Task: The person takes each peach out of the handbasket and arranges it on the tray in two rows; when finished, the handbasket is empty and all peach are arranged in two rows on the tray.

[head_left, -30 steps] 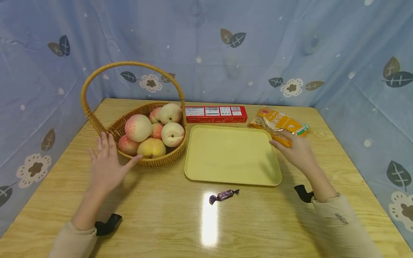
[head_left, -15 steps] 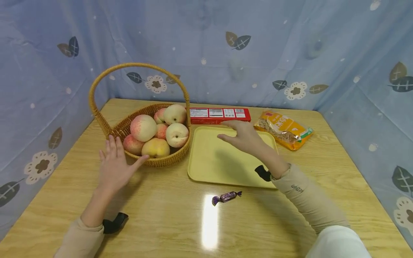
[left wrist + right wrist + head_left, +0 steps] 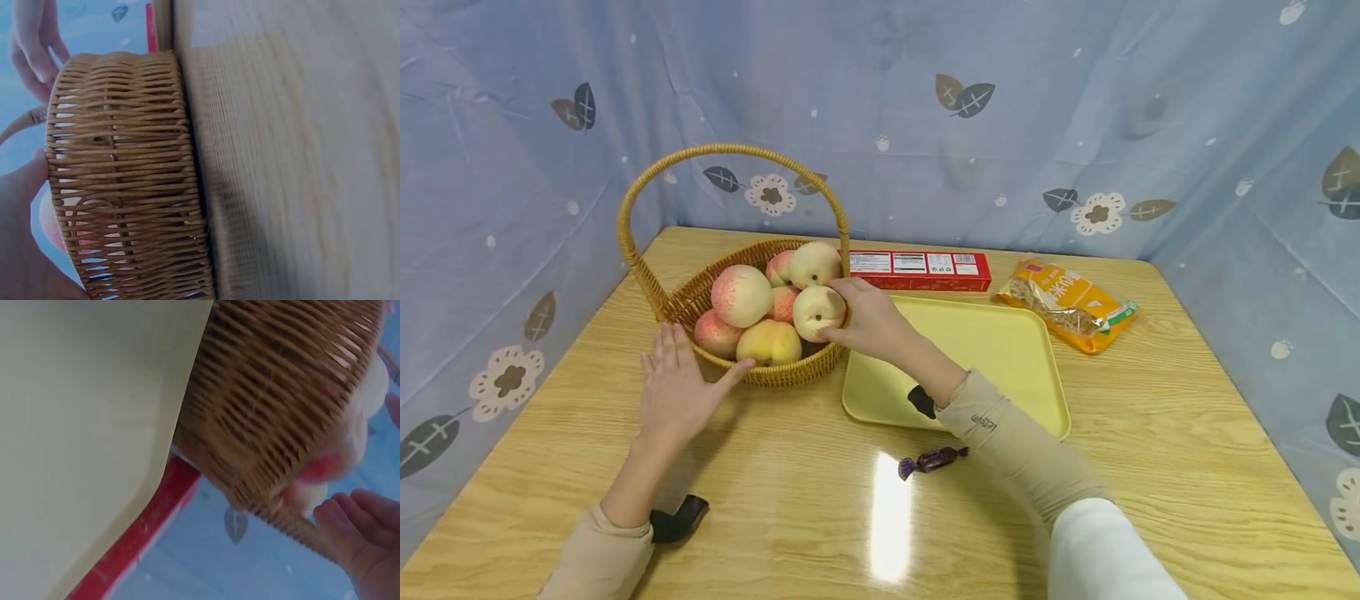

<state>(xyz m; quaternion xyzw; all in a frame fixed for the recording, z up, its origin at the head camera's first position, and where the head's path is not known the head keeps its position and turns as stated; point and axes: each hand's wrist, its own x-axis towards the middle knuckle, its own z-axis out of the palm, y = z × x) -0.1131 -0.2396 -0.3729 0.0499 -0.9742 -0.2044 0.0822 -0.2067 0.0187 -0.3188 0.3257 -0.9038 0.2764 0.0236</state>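
Observation:
A wicker basket (image 3: 782, 378) with a tall arched handle holds several peaches, pale cream, pink and yellow. My left hand (image 3: 677, 396) lies at the basket's front left, fingers straight and thumb spread along the rim. In the left wrist view, its thumb reaches the edge of the woven wall (image 3: 125, 156). My right hand (image 3: 880, 325) is at the basket's right rim, its thumb and fingers spread on either side of a cream peach (image 3: 814, 312). The right wrist view shows this hand (image 3: 365, 540) with fingers extended beside the handle.
A yellow tray (image 3: 985, 350) lies right of the basket, partly under my right forearm. Behind it is a red box (image 3: 925, 271). An orange snack bag (image 3: 1067, 304) rests at the back right. One purple wrapped candy (image 3: 936, 459) lies in front of the tray.
My right hand has let go of the orange bag, which now lies flat, and has crossed left over the tray to the peach. The left hand stays at the basket.

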